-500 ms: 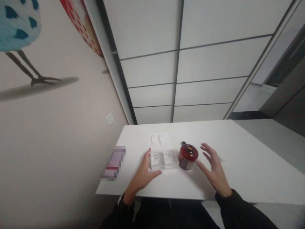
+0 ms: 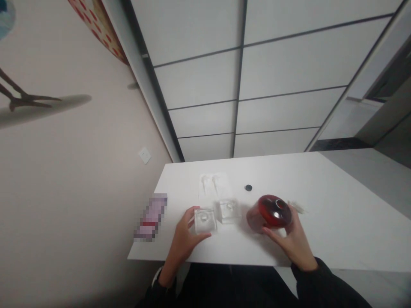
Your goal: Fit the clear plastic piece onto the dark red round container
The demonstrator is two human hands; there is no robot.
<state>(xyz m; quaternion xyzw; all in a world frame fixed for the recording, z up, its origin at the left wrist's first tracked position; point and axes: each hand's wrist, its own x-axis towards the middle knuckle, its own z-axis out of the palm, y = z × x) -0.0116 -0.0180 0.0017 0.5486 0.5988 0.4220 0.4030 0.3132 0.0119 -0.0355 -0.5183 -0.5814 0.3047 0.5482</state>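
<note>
On the white table [image 2: 337, 222], my left hand [image 2: 184, 237] grips a small clear plastic box [image 2: 204, 220] near the front left. A second clear box [image 2: 228, 210] sits just to its right, apart from it. My right hand [image 2: 293, 239] is wrapped round a dark red round container [image 2: 268, 212], which is tilted on its side. A flat clear packet with two white pieces [image 2: 213, 184] lies behind the boxes.
A small black round cap [image 2: 248, 187] lies on the table behind the red container. A small whitish item [image 2: 297, 207] lies to the right of the container. A blurred-out object [image 2: 150, 217] lies at the table's left edge. A wall stands on the left.
My left hand has pulled one clear box leftward, away from the other. My right hand has closed on the red container, moved it right and tipped it. The black cap now shows.
</note>
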